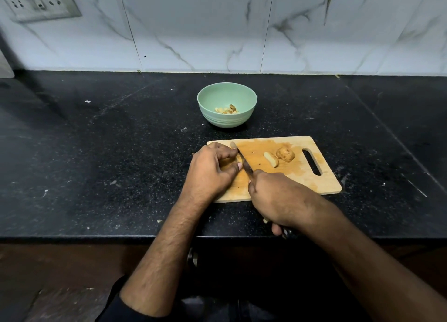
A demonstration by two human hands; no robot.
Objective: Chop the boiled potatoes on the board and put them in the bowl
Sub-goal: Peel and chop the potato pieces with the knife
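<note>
A wooden chopping board (324, 176) lies on the black counter. My left hand (212, 169) presses down on a potato piece at the board's left end; the piece is almost wholly hidden under the fingers. My right hand (280, 200) grips a knife (243, 160) whose blade runs along the left fingertips. A pale potato wedge (271, 159) and a whole brown potato (286, 154) rest on the board's right half. Behind the board stands a green bowl (208, 104) with several chopped potato pieces (227, 109) inside.
The black stone counter (96, 152) carries small scraps and crumbs. A marble-tiled wall (217, 26) rises behind it, with a socket plate (36, 2) at the upper left. The counter's front edge runs just below my right hand.
</note>
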